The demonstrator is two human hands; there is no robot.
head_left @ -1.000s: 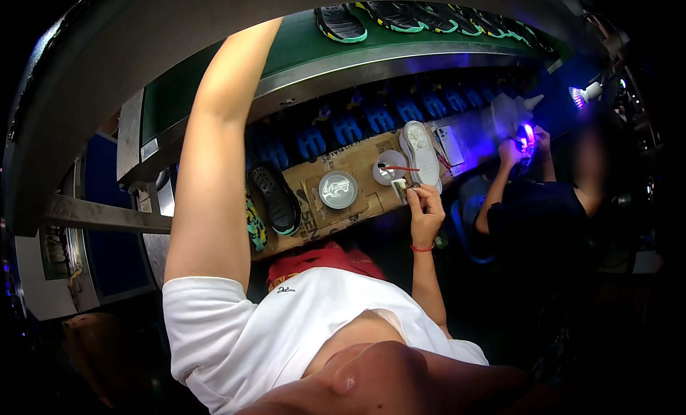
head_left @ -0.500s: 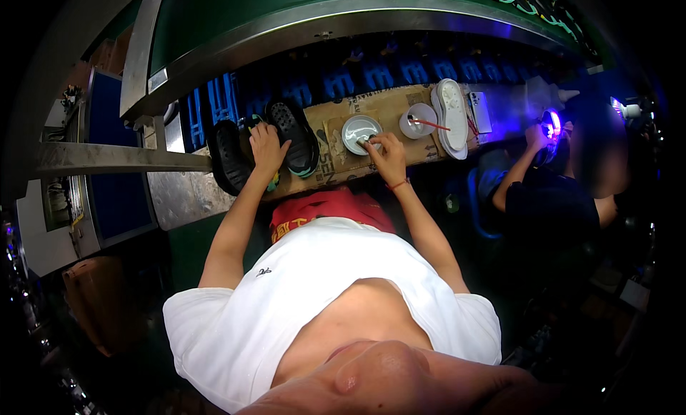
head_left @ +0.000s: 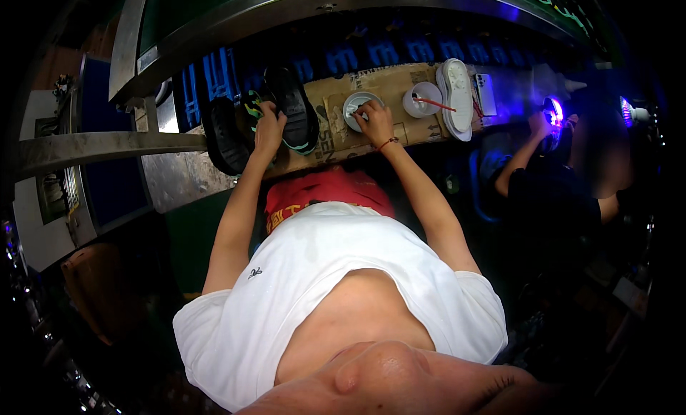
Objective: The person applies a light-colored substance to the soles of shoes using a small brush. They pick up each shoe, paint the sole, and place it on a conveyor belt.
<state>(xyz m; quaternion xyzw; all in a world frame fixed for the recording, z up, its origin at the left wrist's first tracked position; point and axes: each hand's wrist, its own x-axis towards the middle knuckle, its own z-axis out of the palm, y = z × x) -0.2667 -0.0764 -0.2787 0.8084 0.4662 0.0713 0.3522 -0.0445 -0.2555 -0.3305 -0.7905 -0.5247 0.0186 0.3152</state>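
Note:
My left hand [head_left: 269,129] is between two black shoe soles, its fingers bent and closed. Its thumb lies against the edge of the right-hand sole [head_left: 291,107], which has a green rim at its near end. The other black sole [head_left: 225,140] lies to the left. By my fingertips is a narrow green and black piece [head_left: 253,104]; what the fingers grip is hidden. Over a round white dish [head_left: 354,102] my right hand [head_left: 377,125] has its fingers pinched together and pointing down into it. Whatever small thing they hold cannot be made out.
Cardboard [head_left: 333,104] covers the bench. Right of the dish stand a plastic cup [head_left: 416,109] with a red stick [head_left: 437,103], a white sole [head_left: 457,93] and a phone [head_left: 486,93]. A co-worker's hand [head_left: 539,125] is near a bright violet light. A metal rail [head_left: 250,22] runs above.
The view has shifted slightly. My left hand's spread fingers have curled in beside the right-hand black sole. My right hand has moved further over the dish, its fingers lower into it.

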